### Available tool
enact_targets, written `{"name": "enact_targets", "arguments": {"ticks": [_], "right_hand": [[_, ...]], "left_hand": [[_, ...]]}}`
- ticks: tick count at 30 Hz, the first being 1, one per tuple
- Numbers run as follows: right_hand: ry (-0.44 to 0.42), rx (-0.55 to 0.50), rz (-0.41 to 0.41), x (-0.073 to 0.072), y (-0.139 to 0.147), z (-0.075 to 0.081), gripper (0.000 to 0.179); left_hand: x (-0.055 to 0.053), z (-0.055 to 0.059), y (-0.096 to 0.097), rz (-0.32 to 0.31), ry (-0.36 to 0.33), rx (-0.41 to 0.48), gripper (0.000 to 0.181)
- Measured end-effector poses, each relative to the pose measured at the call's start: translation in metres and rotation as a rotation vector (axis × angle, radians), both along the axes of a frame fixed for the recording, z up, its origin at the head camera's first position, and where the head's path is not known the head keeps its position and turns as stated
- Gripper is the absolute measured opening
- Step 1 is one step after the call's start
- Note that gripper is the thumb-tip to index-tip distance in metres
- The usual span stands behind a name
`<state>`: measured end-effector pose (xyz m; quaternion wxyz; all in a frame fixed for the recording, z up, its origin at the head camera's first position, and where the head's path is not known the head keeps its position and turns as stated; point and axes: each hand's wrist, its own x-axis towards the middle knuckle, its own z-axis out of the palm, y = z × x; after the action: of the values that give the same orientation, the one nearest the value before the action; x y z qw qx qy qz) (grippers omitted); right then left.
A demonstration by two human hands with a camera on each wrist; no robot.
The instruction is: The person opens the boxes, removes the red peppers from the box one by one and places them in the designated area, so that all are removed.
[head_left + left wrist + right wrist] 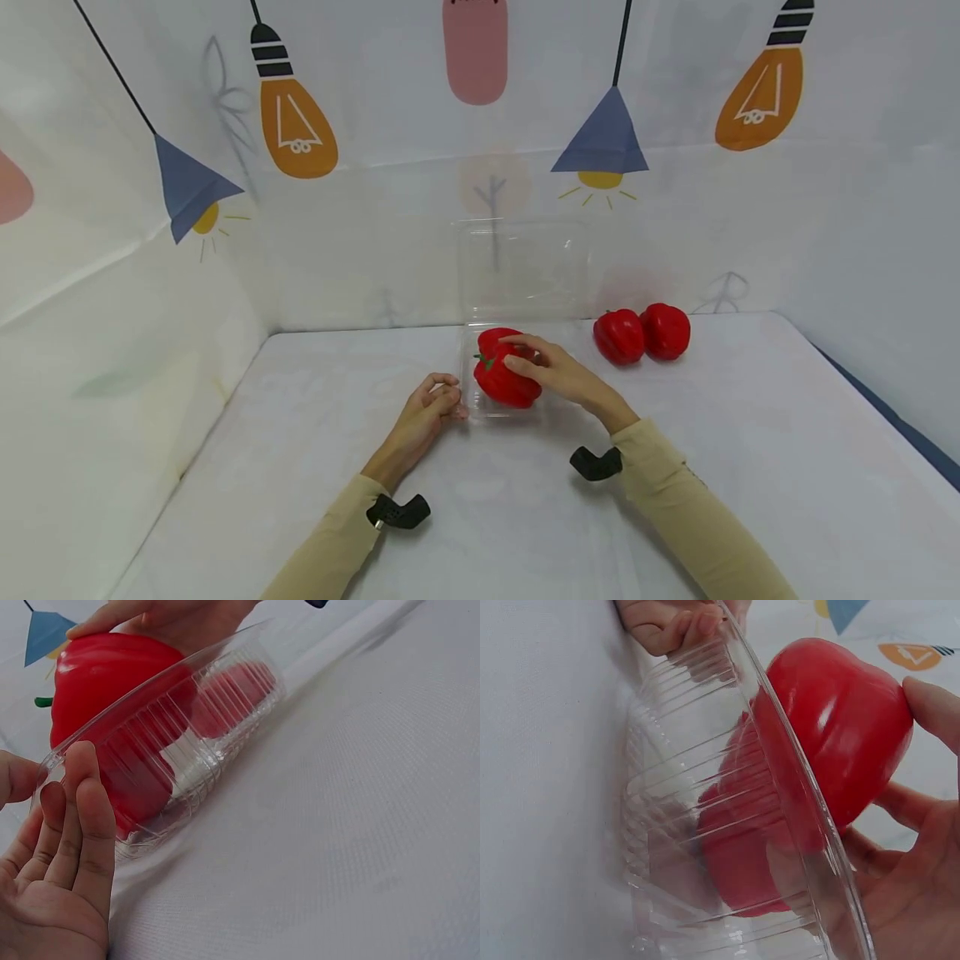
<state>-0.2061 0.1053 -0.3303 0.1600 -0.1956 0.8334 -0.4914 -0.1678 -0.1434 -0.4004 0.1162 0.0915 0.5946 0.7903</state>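
The red pepper (pixel 504 383) in hand sits partly inside the near part of the clear box (pixel 679 720), tilted, its green stem (pixel 43 702) toward the box's left side. It will likely feel light and firm, but the glossy skin may slide under dry fingertips, so the broad shoulders, taken from opposite sides, seem the best hold; the short stem looks too slight to lift by. The right hand (pixel 553 371), over the box's right side, grips that pepper with thumb and fingers set apart around it. The left hand (pixel 422 414), at the box's left edge, pinches the thin rim. The box looks flimsy and liable to flex, better steadied by its rim than squeezed at its walls. Those walls are transparent, ribbed plastic; the flat lid (pixel 525 271) stands raised behind the box. At the box's far end lies 1 more pepper (pixel 495 337), and right of the box are 2 lobed, shiny peppers (pixel 619 337). Finely textured white cloth (pixel 337 825) spreads beneath the box.
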Motion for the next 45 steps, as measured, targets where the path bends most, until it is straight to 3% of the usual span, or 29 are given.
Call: {"name": "enact_targets", "arguments": {"ticks": [15, 27, 35, 45], "right_hand": [[0.061, -0.062, -0.048, 0.005, 0.019, 0.000, 0.053], [0.058, -0.170, -0.087, 0.012, 0.042, 0.003, 0.051], [0.063, -0.135, -0.125, 0.017, 0.055, 0.000, 0.053], [0.081, -0.181, -0.188, 0.022, 0.069, 0.002, 0.055]], "left_hand": [[-0.001, -0.004, -0.001, -0.008, 0.032, 0.020, 0.021], [0.000, 0.001, -0.002, -0.007, 0.011, 0.005, 0.022], [0.001, -0.002, -0.002, -0.007, 0.001, 0.002, 0.021], [-0.001, -0.004, -0.002, 0.002, 0.012, 0.015, 0.019]]}}
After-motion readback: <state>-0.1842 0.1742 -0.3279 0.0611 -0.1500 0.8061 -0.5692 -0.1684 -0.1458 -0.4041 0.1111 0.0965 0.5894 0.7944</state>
